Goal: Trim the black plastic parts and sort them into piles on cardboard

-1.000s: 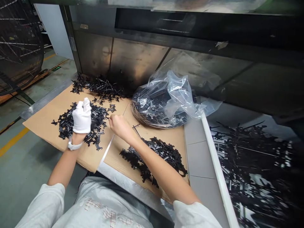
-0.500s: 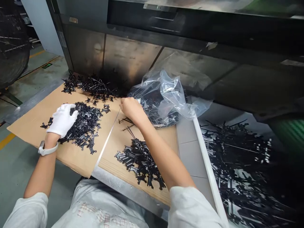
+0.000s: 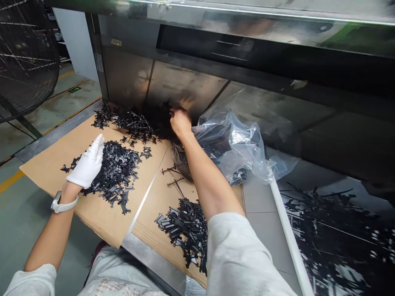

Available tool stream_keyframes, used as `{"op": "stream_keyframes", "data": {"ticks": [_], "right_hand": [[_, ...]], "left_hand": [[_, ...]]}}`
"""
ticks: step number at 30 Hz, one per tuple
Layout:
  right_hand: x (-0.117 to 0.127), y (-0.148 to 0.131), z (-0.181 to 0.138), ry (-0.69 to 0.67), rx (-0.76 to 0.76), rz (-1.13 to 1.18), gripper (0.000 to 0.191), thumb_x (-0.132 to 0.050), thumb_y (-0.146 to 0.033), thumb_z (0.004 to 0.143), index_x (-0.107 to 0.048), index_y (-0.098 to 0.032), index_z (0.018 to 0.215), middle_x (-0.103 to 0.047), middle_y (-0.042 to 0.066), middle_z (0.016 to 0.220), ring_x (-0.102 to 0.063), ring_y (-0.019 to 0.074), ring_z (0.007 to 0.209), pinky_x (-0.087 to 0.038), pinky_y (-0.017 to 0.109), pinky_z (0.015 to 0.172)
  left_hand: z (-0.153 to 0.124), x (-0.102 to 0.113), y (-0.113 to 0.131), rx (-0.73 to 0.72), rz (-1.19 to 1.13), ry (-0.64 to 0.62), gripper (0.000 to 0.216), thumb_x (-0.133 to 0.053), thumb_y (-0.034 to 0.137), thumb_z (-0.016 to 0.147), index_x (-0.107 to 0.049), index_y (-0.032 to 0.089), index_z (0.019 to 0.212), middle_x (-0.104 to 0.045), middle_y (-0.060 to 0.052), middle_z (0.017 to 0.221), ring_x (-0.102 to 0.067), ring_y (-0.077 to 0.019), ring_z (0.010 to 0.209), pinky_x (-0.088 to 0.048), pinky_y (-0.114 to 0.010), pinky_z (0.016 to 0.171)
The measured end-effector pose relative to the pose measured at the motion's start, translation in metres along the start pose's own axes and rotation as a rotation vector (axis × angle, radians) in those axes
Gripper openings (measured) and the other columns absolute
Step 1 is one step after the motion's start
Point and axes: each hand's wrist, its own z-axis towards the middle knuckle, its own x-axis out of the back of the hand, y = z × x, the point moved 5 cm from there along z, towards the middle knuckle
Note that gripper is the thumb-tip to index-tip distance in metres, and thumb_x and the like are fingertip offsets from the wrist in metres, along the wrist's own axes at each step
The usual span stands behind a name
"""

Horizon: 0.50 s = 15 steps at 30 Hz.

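Note:
My left hand [image 3: 88, 164], in a white glove, lies flat with fingers stretched on a pile of small black plastic parts [image 3: 119, 168] on the left cardboard sheet [image 3: 46, 164]. My bare right hand [image 3: 180, 120] reaches far back, fingers curled into the dark heap of black parts [image 3: 135, 121] by the metal wall; what it grips is hidden. A clear plastic bag [image 3: 237, 144] holding black parts sits just right of that arm. A nearer pile of parts [image 3: 185, 226] lies on the right cardboard, partly under my right sleeve.
A white-rimmed bin [image 3: 336, 230] full of tangled black runners stands at the right. A steel machine wall [image 3: 185, 82] closes the back. Loose black sprues [image 3: 174, 176] lie on the right cardboard. A wire fan guard [image 3: 24, 57] stands at far left over the floor.
My right hand has moved from beside the bag's near edge back to the far heap at the wall. My left hand stays spread on its pile, having dropped there from a raised fist.

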Motion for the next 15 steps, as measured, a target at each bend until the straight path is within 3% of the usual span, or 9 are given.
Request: {"op": "stream_keyframes", "data": {"ticks": [4,8,12,15], "right_hand": [[0.016,0.006,0.004,0.098,0.002,0.017,0.045,-0.031,-0.020,0.107,-0.061,-0.013,0.140,-0.061,0.020,0.147,-0.062,0.0298,0.130,-0.050,0.039,0.103],[0.034,0.006,0.005,0.141,0.042,0.054,0.047,-0.031,-0.019,0.105,-0.062,-0.011,0.140,-0.068,0.019,0.139,-0.065,0.0285,0.125,-0.049,0.035,0.102],[0.053,0.003,-0.003,0.203,0.081,0.097,0.049,-0.029,-0.022,0.104,-0.065,-0.012,0.137,-0.070,0.017,0.136,-0.064,0.0283,0.122,-0.047,0.037,0.105],[0.063,0.000,-0.010,0.241,0.095,0.133,0.049,-0.029,-0.020,0.103,-0.068,-0.012,0.132,-0.069,0.018,0.136,-0.061,0.0293,0.125,-0.044,0.040,0.109]], "left_hand": [[0.001,0.007,0.002,-0.013,0.012,0.098,0.074,-0.045,0.033,0.094,-0.027,0.009,0.162,-0.040,-0.023,0.165,-0.046,-0.0322,0.149,-0.036,-0.051,0.125],[-0.002,0.016,0.008,0.072,0.192,0.097,0.093,-0.070,0.055,0.077,-0.043,0.010,0.154,-0.042,-0.025,0.162,-0.039,-0.0423,0.151,-0.030,-0.057,0.126],[-0.001,0.018,0.009,0.111,0.104,0.113,0.073,-0.050,0.065,0.089,-0.058,0.013,0.139,-0.061,-0.021,0.144,-0.058,-0.0369,0.134,-0.041,-0.055,0.118],[0.002,0.012,0.007,0.133,-0.076,0.119,0.068,-0.049,0.066,0.091,-0.061,0.014,0.133,-0.072,-0.018,0.127,-0.070,-0.0300,0.114,-0.050,-0.048,0.110]]}}
